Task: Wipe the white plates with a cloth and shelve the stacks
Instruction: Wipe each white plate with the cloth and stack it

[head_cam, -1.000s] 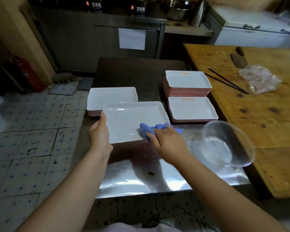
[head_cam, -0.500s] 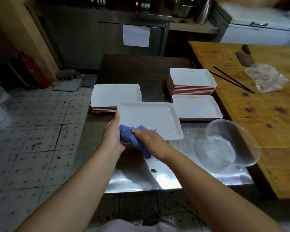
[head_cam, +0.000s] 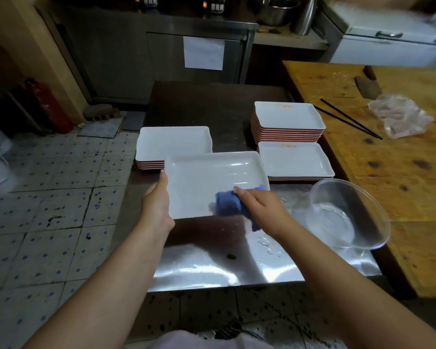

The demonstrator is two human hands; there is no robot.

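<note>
Held by the left hand (head_cam: 159, 202) at its left edge, a white plate (head_cam: 207, 180) is kept above the steel table (head_cam: 212, 268). A blue cloth (head_cam: 228, 204) is gripped by the right hand (head_cam: 262, 210) and pressed on the plate's near right corner. Three plate stacks (head_cam: 287, 122) are set beyond it.

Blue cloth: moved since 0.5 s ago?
Yes. The blue cloth went from the plate's near-left corner, beside the left hand, rightward to its near-right part, toward the clear bowl.
</note>
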